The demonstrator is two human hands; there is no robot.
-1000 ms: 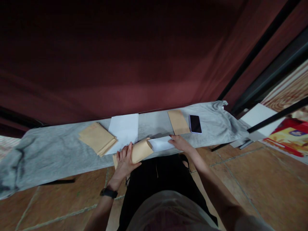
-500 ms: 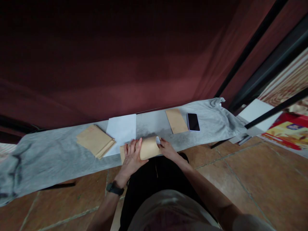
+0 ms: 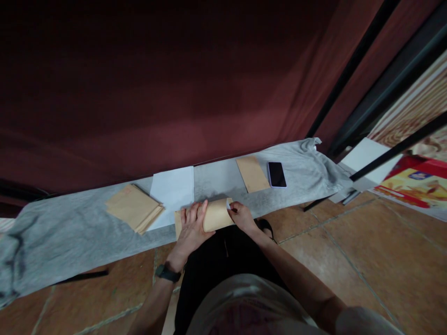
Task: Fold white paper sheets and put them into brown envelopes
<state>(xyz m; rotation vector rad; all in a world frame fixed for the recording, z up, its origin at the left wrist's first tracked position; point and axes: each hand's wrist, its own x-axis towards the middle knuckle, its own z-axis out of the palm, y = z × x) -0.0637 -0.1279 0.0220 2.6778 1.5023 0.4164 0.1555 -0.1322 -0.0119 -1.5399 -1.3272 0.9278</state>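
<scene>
A brown paper envelope [image 3: 217,215] lies at the front edge of the cloth-covered bench, its right end bulging open. A bit of white paper [image 3: 229,203] shows in that opening. My left hand [image 3: 191,228], with a dark band on the wrist, grips the envelope's left part, fingers over the top and thumb along the near side. At the mouth, my right hand [image 3: 242,217] has its fingers closed on the white paper and the envelope's edge; the fingertips are partly hidden. Beyond my left hand, white paper sheets [image 3: 174,186] lie on the bench.
A stack of brown envelopes [image 3: 133,207] sits on the left, overlapping the white sheets. Farther right lie a single brown envelope [image 3: 253,174] and a phone [image 3: 277,175]. The grey cloth [image 3: 70,228] covers the narrow bench, against a dark red panel [image 3: 195,116].
The right fingers have shifted slightly at the envelope's mouth. My left hand keeps its grip, and the whole view has shifted a little.
</scene>
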